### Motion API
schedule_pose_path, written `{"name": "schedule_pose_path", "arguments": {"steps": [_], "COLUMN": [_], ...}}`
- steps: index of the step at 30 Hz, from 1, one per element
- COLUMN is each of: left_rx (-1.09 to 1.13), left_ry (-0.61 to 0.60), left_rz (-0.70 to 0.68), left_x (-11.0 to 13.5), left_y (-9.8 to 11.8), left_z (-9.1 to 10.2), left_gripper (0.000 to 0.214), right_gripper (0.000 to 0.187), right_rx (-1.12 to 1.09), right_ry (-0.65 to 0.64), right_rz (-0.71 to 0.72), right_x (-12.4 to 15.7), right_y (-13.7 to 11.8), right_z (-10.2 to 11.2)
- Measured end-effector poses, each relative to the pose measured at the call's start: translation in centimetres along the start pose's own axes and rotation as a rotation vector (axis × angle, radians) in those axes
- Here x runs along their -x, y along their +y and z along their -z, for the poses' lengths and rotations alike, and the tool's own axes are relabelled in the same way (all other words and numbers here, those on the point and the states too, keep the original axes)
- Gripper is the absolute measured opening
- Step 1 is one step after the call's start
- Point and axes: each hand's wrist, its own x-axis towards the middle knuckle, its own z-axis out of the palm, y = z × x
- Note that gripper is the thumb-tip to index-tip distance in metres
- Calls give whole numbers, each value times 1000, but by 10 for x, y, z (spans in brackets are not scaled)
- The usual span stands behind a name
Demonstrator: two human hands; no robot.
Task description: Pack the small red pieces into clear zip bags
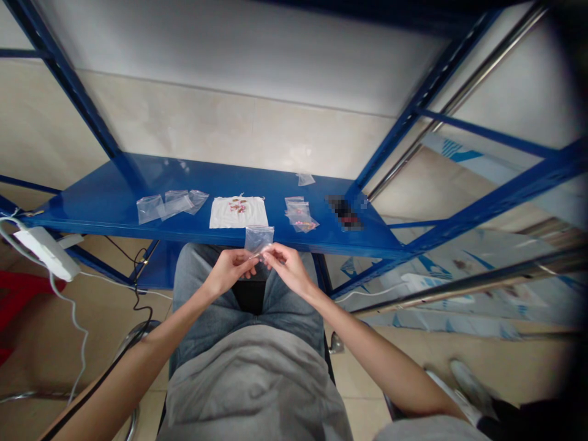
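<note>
A small clear zip bag (260, 236) is between my two hands at the front edge of the blue shelf. My left hand (231, 269) pinches its near end from the left, and my right hand (287, 264) pinches it from the right with fingertips close together. Whether something small sits in the bag at my fingertips is too blurred to tell. Just beyond the bag, a white cloth or pouch (239, 219) lies flat, with several small pink and brownish pieces (237, 207) on it.
On the blue shelf (110, 205), several flat clear bags (150, 209) lie to the left. Several bags with pink pieces (301, 215) overlap to the right, and another clear bag (305, 179) lies behind them. A white power strip (48, 252) hangs at the left edge. Blue uprights frame both sides.
</note>
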Motion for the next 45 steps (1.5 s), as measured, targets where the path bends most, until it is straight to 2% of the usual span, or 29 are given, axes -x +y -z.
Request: {"name": "schedule_pose_path", "arguments": {"steps": [10, 14, 18, 23, 29, 35, 40, 45], "left_rx": [-50, -62, -28, 52, 106, 2, -17, 14], "left_ry": [34, -7, -67, -51, -64, -43, -46, -45], "left_rz": [-28, -36, -75, -80, -85, -123, -132, -137], "left_x": [2, 3, 4, 4, 5, 6, 5, 4], "left_y": [-1, 2, 5, 4, 7, 15, 12, 6], "left_z": [0, 0, -2, -1, -1, -3, -3, -4], "left_gripper": [39, 39, 35, 35, 30, 27, 28, 25], "right_gripper": [25, 25, 26, 29, 23, 25, 26, 27], "right_rx": [-1, -38, -115, -178, -251, -240, -217, -218], "right_ry": [-12, -14, -13, -52, -62, -67, -73, -164], "right_rz": [-22, -40, -82, -134, -139, -143, -134, -155], "right_x": [0, 0, -1, -1, -1, -1, -1, -1], "right_y": [4, 3, -3, -8, -5, -4, -4, -5], "right_z": [-2, -1, 0, 0, -1, 1, 1, 0]}}
